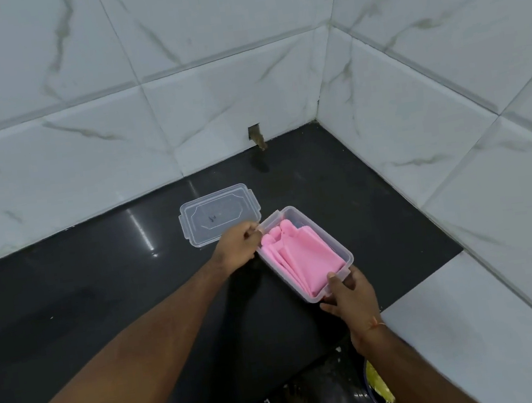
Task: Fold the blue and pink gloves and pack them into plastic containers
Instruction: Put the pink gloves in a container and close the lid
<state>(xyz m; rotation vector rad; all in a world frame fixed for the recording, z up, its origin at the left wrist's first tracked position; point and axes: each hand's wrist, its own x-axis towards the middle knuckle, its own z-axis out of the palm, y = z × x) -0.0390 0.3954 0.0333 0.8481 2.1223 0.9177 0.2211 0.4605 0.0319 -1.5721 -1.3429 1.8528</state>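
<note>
Where marble-look tiles [211,107] corner, black countertop [84,293]

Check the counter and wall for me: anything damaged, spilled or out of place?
One oddity: a small rough cut-out in the wall tile at counter level, with a brownish stub sticking out and a dull smear on the black counter below it. The pink gloves lie folded inside the clear container.

Glossy black countertop [102,307] in a white-tiled corner; clear plastic container [324,232] sits on it, angled, holding folded pink gloves [302,257]; clear lid [219,214] lies flat just behind-left, near the wall.
</note>
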